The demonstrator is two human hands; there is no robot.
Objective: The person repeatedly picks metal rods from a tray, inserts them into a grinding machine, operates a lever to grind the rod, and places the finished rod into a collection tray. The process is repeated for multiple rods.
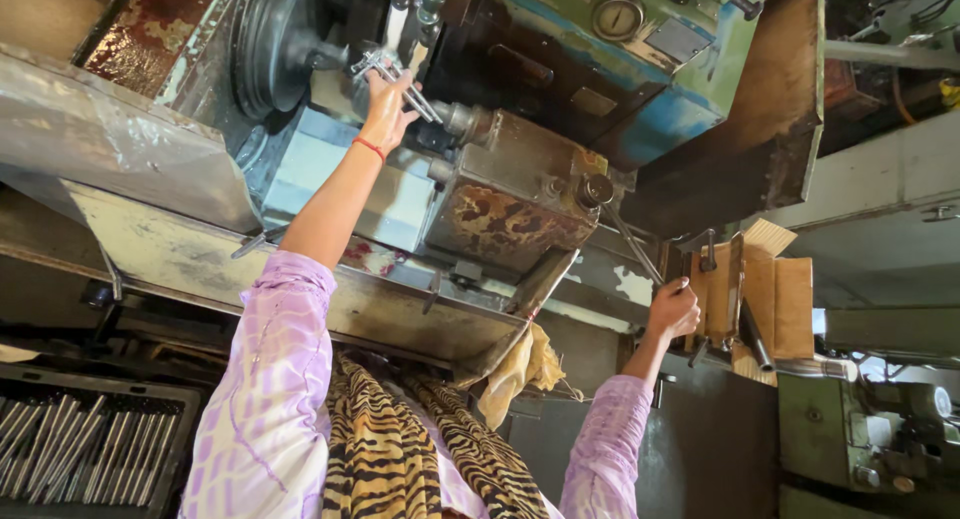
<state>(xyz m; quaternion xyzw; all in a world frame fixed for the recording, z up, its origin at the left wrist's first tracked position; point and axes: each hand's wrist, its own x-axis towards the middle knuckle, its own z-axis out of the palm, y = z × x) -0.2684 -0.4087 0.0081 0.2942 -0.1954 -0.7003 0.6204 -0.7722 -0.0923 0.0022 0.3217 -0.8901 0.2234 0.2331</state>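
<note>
My left hand (385, 107) reaches far forward into a lathe and grips a shiny metal rod (400, 84) beside the dark round chuck (275, 44). A red thread circles that wrist. My right hand (673, 309) is closed around the end of a long thin lever (628, 241) that runs up to a knob on the rusty grey carriage block (510, 204). Both arms wear pale lilac sleeves, and a tiger-striped scarf hangs below them.
A green and blue machine housing (640, 69) with a round gauge sits behind the carriage. A tray of several metal rods (75, 449) lies at lower left. A yellow rag (520, 374) hangs from the chip pan edge. Wooden blocks (775, 294) stand at right.
</note>
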